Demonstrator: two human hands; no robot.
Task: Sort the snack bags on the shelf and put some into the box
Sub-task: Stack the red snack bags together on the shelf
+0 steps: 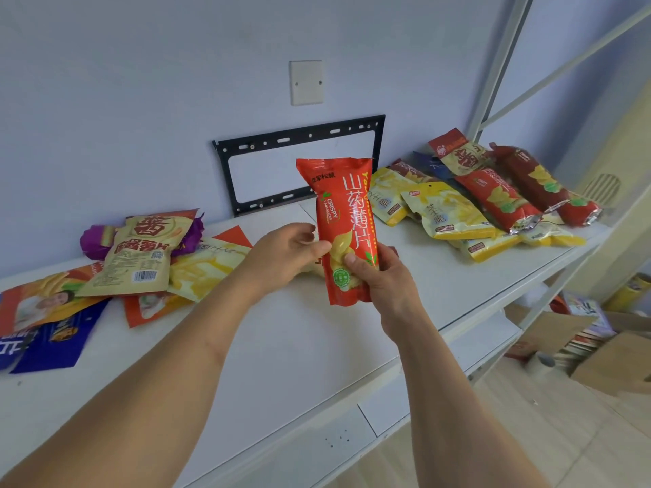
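Snack bags are heaped at both ends of the shelf (289, 339); one red bag (347, 223) is held upright above it, label forward, presumably to be read for sorting; it is pinched by the left hand (285, 255) and gripped low by the right hand (384, 280)

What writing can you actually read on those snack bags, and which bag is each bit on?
"山药薄片": large yellow characters down the red bag gripped by both hands.
"CRISPY": white letters on the same red bag; the small line beside it is too small to read.
Tan bag in the left pile: big red characters, too distorted to read; its barcode digits are illegible.
Yellow bags on the right: blurred.
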